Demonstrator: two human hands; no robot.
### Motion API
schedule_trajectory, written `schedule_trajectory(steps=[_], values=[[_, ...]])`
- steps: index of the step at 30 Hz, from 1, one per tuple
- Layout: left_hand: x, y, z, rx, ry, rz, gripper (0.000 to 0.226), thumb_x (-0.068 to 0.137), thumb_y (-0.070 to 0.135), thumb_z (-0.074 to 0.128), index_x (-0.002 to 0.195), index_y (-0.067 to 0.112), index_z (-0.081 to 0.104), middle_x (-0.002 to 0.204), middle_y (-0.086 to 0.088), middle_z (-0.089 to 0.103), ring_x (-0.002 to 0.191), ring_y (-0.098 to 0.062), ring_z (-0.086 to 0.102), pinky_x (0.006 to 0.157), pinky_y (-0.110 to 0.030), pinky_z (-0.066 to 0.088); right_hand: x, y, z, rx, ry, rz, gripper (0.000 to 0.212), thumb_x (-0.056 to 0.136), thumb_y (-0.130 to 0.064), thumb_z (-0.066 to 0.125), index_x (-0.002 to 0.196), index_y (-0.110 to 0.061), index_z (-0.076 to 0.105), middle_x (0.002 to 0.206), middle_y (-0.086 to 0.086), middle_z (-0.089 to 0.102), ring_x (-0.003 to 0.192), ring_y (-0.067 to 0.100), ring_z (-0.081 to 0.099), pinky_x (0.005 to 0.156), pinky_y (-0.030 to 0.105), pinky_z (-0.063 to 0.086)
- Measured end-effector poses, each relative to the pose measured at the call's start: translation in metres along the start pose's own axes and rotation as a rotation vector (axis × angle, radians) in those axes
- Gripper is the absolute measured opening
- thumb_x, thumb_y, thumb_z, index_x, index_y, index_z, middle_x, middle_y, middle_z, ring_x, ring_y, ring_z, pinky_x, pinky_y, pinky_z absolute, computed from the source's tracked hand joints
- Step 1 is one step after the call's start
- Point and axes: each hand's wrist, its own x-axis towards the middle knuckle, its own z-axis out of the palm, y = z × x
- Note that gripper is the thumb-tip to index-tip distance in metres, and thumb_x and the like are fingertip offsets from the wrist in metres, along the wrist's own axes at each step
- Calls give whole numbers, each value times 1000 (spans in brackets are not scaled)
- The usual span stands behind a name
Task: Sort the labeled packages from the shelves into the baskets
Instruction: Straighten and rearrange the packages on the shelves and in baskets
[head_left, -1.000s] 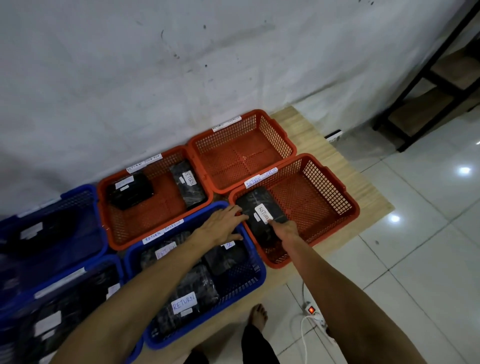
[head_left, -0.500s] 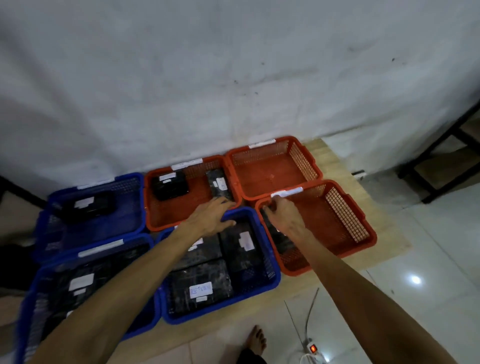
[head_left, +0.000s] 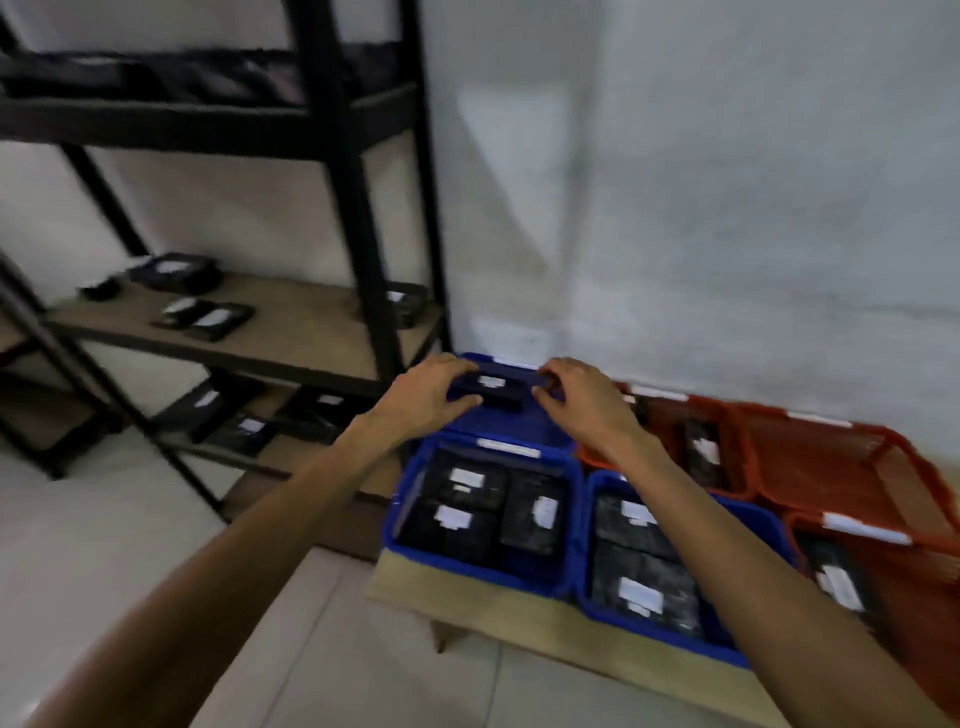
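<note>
A black package (head_left: 491, 391) with a white label sits in the far blue basket (head_left: 498, 426) by the wall, and both hands are at it. The left hand (head_left: 423, 397) curls around its left end, fingers over the top edge and thumb at the near side. The right hand (head_left: 576, 400) is at its right end with fingers bent; the blur makes it hard to tell whether either hand grips the package firmly or only touches it.

Just nearer the camera, a second blue basket (head_left: 400, 514) holds several black labeled packages (head_left: 462, 499) lying flat. Beside it to the right, a third blue basket (head_left: 584, 525) is also filled with packages. Further right are orange baskets (head_left: 841, 467), some with packages inside. All the baskets stand close together on a low wooden counter (head_left: 519, 613) over a tiled floor (head_left: 322, 649).

To the left stands a black metal shelf unit (head_left: 363, 218) with wooden boards, carrying more labeled packages (head_left: 205, 317) on the middle and lower levels. A white wall (head_left: 701, 182) is behind everything.
</note>
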Motion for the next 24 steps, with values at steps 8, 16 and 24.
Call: schedule_trajectory(steps=[8, 16, 24], values=[[-122, -141, -126, 70, 144, -298, 51, 91, 47, 64, 135, 23, 55, 135, 0, 59, 123, -19, 55, 104, -40, 46, 69, -197, 61, 53, -48, -264, 35, 95, -40, 58, 123, -19, 61, 116, 2, 60, 110, 20, 55, 93, 38, 49], [-170, -278, -186, 75, 198, -466, 51, 87, 55, 59, 132, 31, 54, 124, 4, 60, 112, -14, 58, 93, -36, 52, 176, -319, 142, 72, -146, -379, 37, 96, -38, 59, 126, -16, 60, 121, 3, 59, 117, 21, 52, 96, 33, 41], [-124, -431, -240, -35, 263, -551, 50, 91, 33, 69, 136, 16, 54, 130, -7, 62, 107, -11, 63, 87, -30, 56, 330, -397, 215, 84, -191, -376, 33, 92, -41, 62, 117, -19, 63, 114, 2, 63, 108, 20, 59, 89, 36, 51]])
